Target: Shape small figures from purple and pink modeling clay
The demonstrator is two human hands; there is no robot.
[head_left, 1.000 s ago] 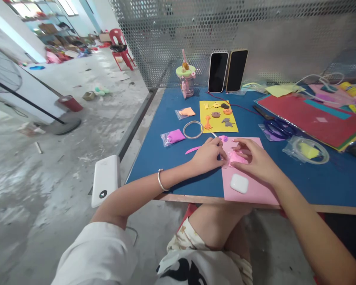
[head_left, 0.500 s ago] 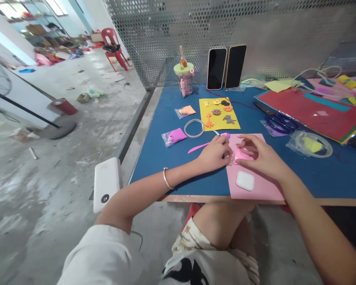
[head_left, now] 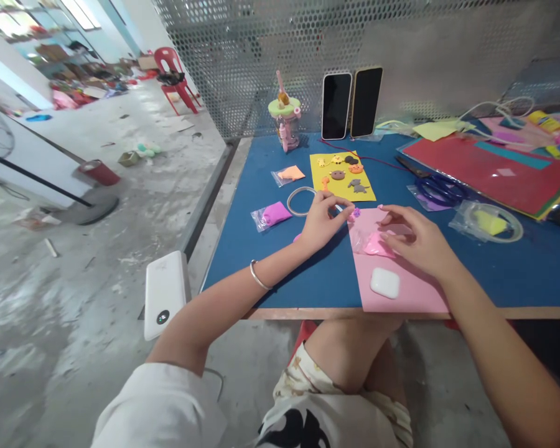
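My left hand [head_left: 324, 223] is over the blue table mat with thumb and forefinger closed at the end of a pink clay tool. A small purple flower-like tip [head_left: 356, 213] shows just past those fingertips, and most of the tool is hidden under the hand. My right hand [head_left: 415, 239] is curved over a pink paper sheet [head_left: 413, 295], its fingers apart. Its thumb is beside or touching a clear packet of pink clay [head_left: 378, 244] on the sheet. A tiny pink spot shows at a right fingertip; I cannot tell what it is. A white rounded case [head_left: 385, 283] lies nearer me.
Small animal figures lie on a yellow card [head_left: 368, 194]. Orange [head_left: 292, 173] and magenta [head_left: 275, 213] clay packets and a clear ring [head_left: 301, 201] lie leftward. Two phones [head_left: 336, 106] and a lidded cup [head_left: 287, 121] stand behind. Blue-handled scissors [head_left: 441, 190] lie right.
My left hand has moved up and left from the pink clay packet to the pink tool. My right hand has shifted slightly right, its fingers loosened from the packet.
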